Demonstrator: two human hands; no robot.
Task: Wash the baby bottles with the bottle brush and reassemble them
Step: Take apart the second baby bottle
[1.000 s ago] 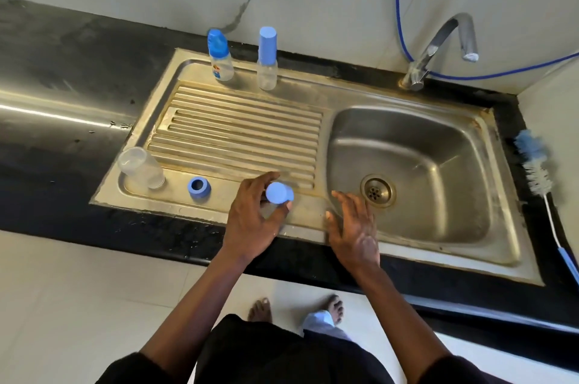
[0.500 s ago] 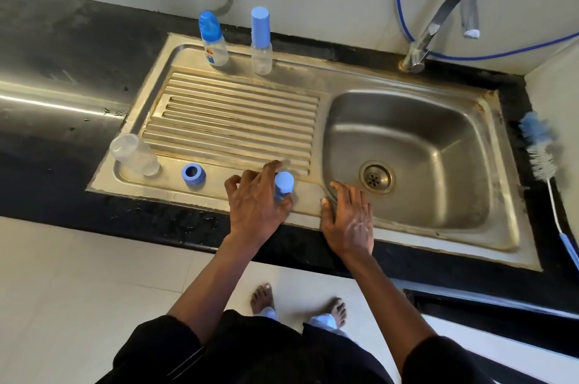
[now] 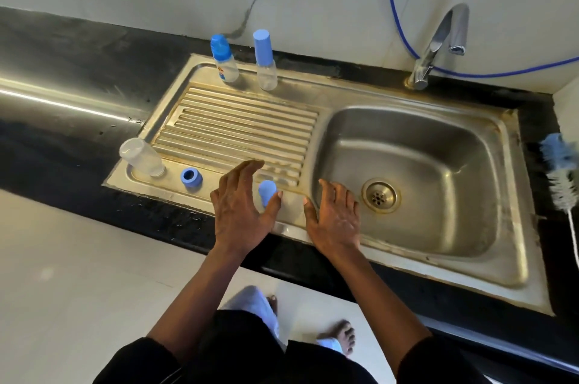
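Note:
A blue bottle cap (image 3: 267, 190) stands upright on the front ledge of the steel sink (image 3: 316, 95). My left hand (image 3: 239, 211) hovers over it with fingers spread, the thumb just beside the cap and not gripping it. My right hand (image 3: 335, 219) lies flat and open on the ledge at the basin's near-left corner. A clear bottle body (image 3: 142, 158) stands mouth-down at the drainboard's front left, a blue screw ring (image 3: 191, 177) beside it. Two capped bottles (image 3: 224, 59) (image 3: 265, 60) stand at the back of the drainboard. The bottle brush (image 3: 560, 170) lies on the counter at the far right.
The basin with its drain (image 3: 380, 195) is dry and holds nothing. A chrome tap (image 3: 438, 45) stands behind it, with a blue hose (image 3: 404, 26) running along the wall. Black counter (image 3: 62, 95) surrounds the sink. My bare feet show on the floor below.
My left hand lowered the blue cap onto the sink's front ledge and spread its fingers off it. My right hand stayed flat on the ledge.

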